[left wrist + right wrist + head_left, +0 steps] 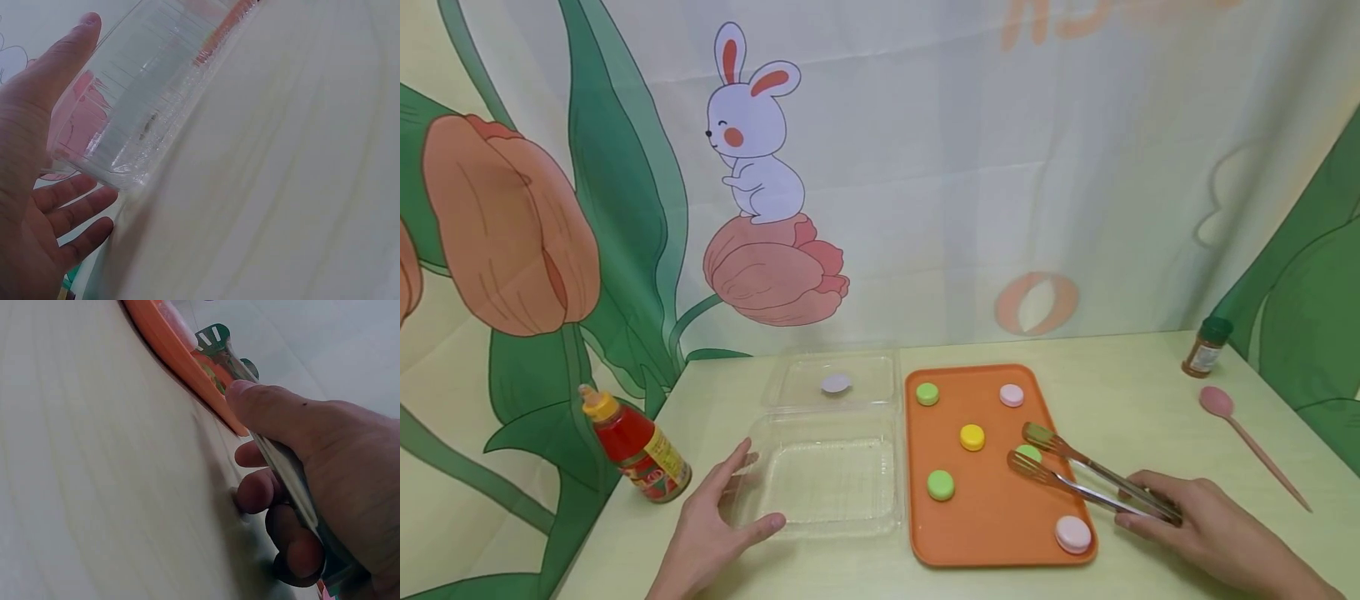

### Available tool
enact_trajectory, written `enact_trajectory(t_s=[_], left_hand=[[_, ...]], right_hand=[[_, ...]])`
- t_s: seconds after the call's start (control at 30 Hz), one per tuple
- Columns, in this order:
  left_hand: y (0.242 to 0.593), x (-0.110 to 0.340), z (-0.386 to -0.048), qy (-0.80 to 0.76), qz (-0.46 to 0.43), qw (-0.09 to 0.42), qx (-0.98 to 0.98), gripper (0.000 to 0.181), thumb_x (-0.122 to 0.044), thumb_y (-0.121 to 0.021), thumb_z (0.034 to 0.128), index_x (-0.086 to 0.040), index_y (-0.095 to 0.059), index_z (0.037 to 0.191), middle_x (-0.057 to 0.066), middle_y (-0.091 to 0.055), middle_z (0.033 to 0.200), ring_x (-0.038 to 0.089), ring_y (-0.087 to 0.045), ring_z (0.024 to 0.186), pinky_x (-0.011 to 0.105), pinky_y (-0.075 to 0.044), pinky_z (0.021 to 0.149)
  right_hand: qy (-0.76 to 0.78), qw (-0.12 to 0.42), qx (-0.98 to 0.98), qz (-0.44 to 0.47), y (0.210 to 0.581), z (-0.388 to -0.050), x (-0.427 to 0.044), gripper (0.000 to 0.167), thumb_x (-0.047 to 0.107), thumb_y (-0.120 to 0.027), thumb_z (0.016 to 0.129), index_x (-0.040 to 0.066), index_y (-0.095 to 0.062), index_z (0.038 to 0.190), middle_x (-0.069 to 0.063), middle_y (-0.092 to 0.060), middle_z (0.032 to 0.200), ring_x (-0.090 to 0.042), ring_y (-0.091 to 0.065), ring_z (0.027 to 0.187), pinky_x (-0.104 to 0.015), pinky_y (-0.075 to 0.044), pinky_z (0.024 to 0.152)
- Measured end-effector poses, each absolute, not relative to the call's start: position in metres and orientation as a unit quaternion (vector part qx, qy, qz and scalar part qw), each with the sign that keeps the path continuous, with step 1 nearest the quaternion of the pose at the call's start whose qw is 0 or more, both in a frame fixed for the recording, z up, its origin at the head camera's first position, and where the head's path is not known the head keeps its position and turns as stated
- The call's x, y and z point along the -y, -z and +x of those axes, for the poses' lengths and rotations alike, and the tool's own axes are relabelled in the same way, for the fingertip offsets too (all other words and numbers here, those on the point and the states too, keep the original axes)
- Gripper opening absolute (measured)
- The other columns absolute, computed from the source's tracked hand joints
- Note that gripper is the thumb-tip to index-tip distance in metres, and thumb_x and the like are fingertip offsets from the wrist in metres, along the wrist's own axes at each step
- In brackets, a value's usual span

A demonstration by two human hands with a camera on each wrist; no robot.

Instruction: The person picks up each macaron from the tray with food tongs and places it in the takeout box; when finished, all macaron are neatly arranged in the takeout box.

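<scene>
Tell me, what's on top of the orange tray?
On the tray lie three green discs, two pink discs and one yellow disc. The tongs hide part of one green disc, and the tray's surface under each disc can't be seen.

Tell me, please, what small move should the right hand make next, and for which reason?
Probably squeeze the tongs gently: the right hand holds them spread, and in the head view their ends appear to straddle the rightmost green macaron on the orange tray. The clear container beside the left hand stands open.
</scene>
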State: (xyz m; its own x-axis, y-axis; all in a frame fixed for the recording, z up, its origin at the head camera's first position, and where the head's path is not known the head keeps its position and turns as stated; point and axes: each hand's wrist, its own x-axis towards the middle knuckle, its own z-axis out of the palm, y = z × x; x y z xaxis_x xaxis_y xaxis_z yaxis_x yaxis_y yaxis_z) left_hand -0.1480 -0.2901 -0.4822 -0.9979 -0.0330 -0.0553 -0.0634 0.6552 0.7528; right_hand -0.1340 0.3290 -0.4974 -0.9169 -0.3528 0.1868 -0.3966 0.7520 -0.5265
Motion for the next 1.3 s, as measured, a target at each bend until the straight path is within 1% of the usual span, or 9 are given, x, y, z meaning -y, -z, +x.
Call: enact_trajectory(t_s=[0.13,0.33,0.5,0.63,0.73,0.93,1.1,1.2,1.3], left_hand=[[0.483,0.291,-0.147,-0.408,-0.029,0.017,-0.912,0.117,-0.055,-0.097,0.0838,-0.031,-0.03,0.177,0.011,-0.049,0.172,0.04,-0.052,0.152,0.064,-0.049,0.12],[0.483,0.29,-0.146,-0.406,-0.014,0.004,-0.914,0.118,-0.057,-0.096,0.0835,-0.031,-0.03,0.177,0.01,-0.051,0.171,0.039,-0.053,0.151,0.062,-0.048,0.122],[0.483,0.291,-0.146,-0.4,0.003,-0.007,-0.917,0.121,-0.058,-0.097,0.0828,-0.032,-0.027,0.178,0.008,-0.052,0.17,0.038,-0.054,0.151,0.061,-0.047,0.123],[0.486,0.292,-0.147,-0.406,0.019,-0.019,-0.913,0.123,-0.055,-0.099,0.0804,-0.031,-0.027,0.177,0.007,-0.054,0.168,0.035,-0.056,0.149,0.061,-0.046,0.124],[0.488,0.293,-0.147,-0.41,0.03,-0.029,-0.911,0.124,-0.054,-0.101,0.0791,-0.031,-0.028,0.177,0.007,-0.056,0.167,0.032,-0.06,0.147,0.061,-0.047,0.124],[0.489,0.291,-0.147,-0.415,0.023,-0.021,-0.909,0.126,-0.056,-0.101,0.0781,-0.031,-0.026,0.177,0.007,-0.054,0.169,0.032,-0.06,0.147,0.061,-0.045,0.125],[0.492,0.291,-0.145,-0.412,0.035,-0.031,-0.91,0.123,-0.053,-0.099,0.0816,-0.029,-0.026,0.177,0.008,-0.054,0.168,0.031,-0.062,0.145,0.061,-0.045,0.125],[0.491,0.291,-0.145,-0.413,0.044,-0.041,-0.909,0.119,-0.051,-0.098,0.0837,-0.029,-0.027,0.177,0.009,-0.056,0.167,0.031,-0.063,0.144,0.06,-0.046,0.124],[0.491,0.292,-0.145,-0.413,0.045,-0.041,-0.909,0.119,-0.051,-0.098,0.084,-0.029,-0.028,0.177,0.009,-0.056,0.166,0.032,-0.063,0.144,0.061,-0.046,0.124]], right_hand=[[-0.289,0.031,0.935,0.205,0.498,-0.134,-0.329,0.018,0.032,-0.084,0.102,0.031,-0.07,0.112,0.022,-0.04,0.074,0.005,-0.044,0.069,-0.024,-0.034,0.062],[-0.294,0.051,0.929,0.218,0.499,-0.134,-0.329,0.019,0.027,-0.086,0.101,0.032,-0.07,0.11,0.024,-0.044,0.074,0.005,-0.046,0.07,-0.023,-0.035,0.061],[-0.297,0.036,0.93,0.214,0.499,-0.134,-0.328,0.016,0.028,-0.083,0.103,0.032,-0.07,0.11,0.024,-0.048,0.075,0.005,-0.048,0.071,-0.023,-0.036,0.061],[-0.297,0.029,0.929,0.22,0.498,-0.134,-0.327,0.014,0.027,-0.08,0.105,0.032,-0.067,0.109,0.024,-0.049,0.077,0.005,-0.049,0.072,-0.023,-0.036,0.061],[-0.294,0.022,0.929,0.225,0.498,-0.134,-0.328,0.013,0.026,-0.077,0.107,0.031,-0.066,0.108,0.024,-0.048,0.078,0.005,-0.048,0.073,-0.023,-0.036,0.062],[-0.293,0.023,0.93,0.222,0.497,-0.133,-0.328,0.012,0.025,-0.077,0.108,0.028,-0.065,0.106,0.024,-0.043,0.076,0.005,-0.045,0.069,-0.023,-0.035,0.059],[-0.297,0.008,0.932,0.208,0.489,-0.135,-0.324,0.01,0.028,-0.074,0.109,0.029,-0.064,0.107,0.022,-0.044,0.074,0.003,-0.045,0.067,-0.023,-0.036,0.059],[-0.299,0.003,0.933,0.199,0.484,-0.137,-0.32,0.008,0.03,-0.072,0.111,0.027,-0.065,0.108,0.02,-0.043,0.074,0.002,-0.044,0.066,-0.024,-0.036,0.058],[-0.298,0.022,0.932,0.202,0.48,-0.138,-0.317,0.008,0.029,-0.074,0.11,0.028,-0.066,0.107,0.021,-0.042,0.072,0.002,-0.044,0.065,-0.023,-0.036,0.058]])
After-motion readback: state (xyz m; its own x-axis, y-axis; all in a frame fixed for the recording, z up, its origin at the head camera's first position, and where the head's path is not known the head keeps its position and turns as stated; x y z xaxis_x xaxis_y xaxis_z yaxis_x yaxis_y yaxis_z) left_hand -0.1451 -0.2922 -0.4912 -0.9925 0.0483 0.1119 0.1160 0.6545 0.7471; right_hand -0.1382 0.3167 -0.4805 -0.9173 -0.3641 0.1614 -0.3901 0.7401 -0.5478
